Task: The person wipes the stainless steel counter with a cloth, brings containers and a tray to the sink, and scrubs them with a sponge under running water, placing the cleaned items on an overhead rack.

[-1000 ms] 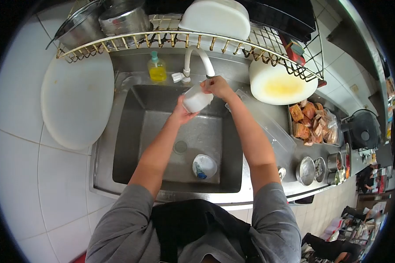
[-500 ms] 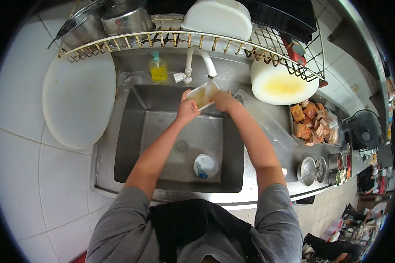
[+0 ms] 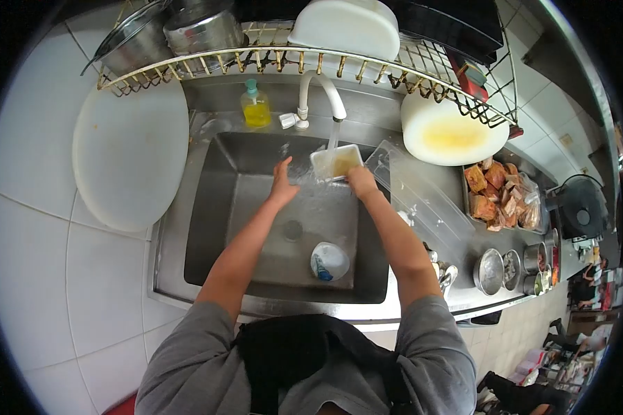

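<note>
Water runs from the white faucet (image 3: pixel 320 86) into a white rectangular container (image 3: pixel 338 163), which has some yellowish liquid inside. My right hand (image 3: pixel 361 181) grips the container by its right end, over the back of the metal sink (image 3: pixel 208 207). To the left of it, my left hand (image 3: pixel 282 183) is in the air above the basin, fingers apart and holding nothing. Splashes fly between the hand and the container. A small white bowl with a blue mark (image 3: pixel 329 261) rests on the sink floor near the front, close to the drain (image 3: pixel 293 231).
A soap bottle (image 3: pixel 255 104) stands behind the sink. Overhead is a rusty wire rack (image 3: pixel 277 57) with pots. Round white cutting boards (image 3: pixel 130 155) lean at both sides. A clear plastic lid (image 3: pixel 422 200), metal bowls (image 3: pixel 489 271) and a tray of meat chunks (image 3: pixel 495 190) are at right.
My left hand has let go of the container and moved left, its fingers opening. The container has shifted right and slightly down in my right hand, and water now splashes off it.
</note>
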Tool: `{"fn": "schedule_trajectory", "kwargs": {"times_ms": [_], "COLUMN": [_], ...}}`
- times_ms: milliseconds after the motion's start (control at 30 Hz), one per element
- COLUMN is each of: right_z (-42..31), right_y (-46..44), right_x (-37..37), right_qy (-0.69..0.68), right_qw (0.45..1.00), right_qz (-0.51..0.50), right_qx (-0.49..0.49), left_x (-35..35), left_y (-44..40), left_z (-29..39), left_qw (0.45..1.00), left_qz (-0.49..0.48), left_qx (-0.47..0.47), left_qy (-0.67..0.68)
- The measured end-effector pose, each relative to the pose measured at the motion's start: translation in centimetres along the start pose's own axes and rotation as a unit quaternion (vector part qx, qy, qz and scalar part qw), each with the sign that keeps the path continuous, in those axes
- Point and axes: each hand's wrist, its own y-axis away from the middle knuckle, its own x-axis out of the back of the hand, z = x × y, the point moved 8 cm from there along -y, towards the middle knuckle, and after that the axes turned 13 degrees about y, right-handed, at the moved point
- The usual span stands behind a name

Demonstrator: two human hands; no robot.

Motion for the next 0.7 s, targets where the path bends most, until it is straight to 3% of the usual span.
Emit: {"fn": "schedule_trajectory", "kwargs": {"times_ms": [100, 200, 267, 300, 400, 433, 500, 533, 633, 700], "right_z": [-3.2, -0.7, -2.0, -2.4, -2.3, -1.9, -0.5, -0.2, -4.0, -4.8], "right_y": [-0.3, -1.8, -1.2, -0.8, 0.0, -0.2, -1.0, -1.1, 1.0, 0.6], "right_x": [-0.7, -2.1, 0.1, 1.6, 3.4, 3.2, 3.0, 3.4, 6.1, 4.9], "right_qy": [-0.021, -0.126, -0.301, -0.384, -0.551, -0.542, -0.320, -0.197, -0.043, 0.015], "right_qw": [0.995, 0.992, 0.952, 0.920, 0.830, 0.834, 0.945, 0.972, 0.992, 0.998], "right_qz": [0.020, 0.022, 0.031, 0.035, -0.070, -0.092, 0.043, 0.110, 0.111, 0.033], "right_qx": [0.094, 0.013, 0.055, 0.073, -0.056, -0.043, -0.056, -0.063, -0.033, -0.048], "left_x": [-1.0, -1.8, -2.5, -2.3, -2.2, -2.4, -3.1, -3.4, -4.7, -5.8], "left_y": [0.5, 1.8, 1.4, 0.8, -0.3, -0.6, -1.4, -2.0, -4.2, -5.4], "left_z": [0.7, 3.8, 4.8, 4.5, 4.6, 4.2, 3.7, 3.3, 1.5, 0.1], "left_qw": [0.998, 0.991, 0.987, 0.988, 0.973, 0.964, 0.958, 0.960, 0.956, 0.936], "left_qz": [-0.056, -0.087, -0.112, -0.095, -0.062, -0.063, -0.045, -0.042, -0.034, -0.030], "left_qx": [-0.024, -0.036, -0.074, -0.032, 0.096, 0.134, 0.168, 0.177, 0.223, 0.280], "left_qy": [0.024, 0.093, 0.083, 0.115, 0.201, 0.222, 0.227, 0.211, 0.190, 0.209]}}
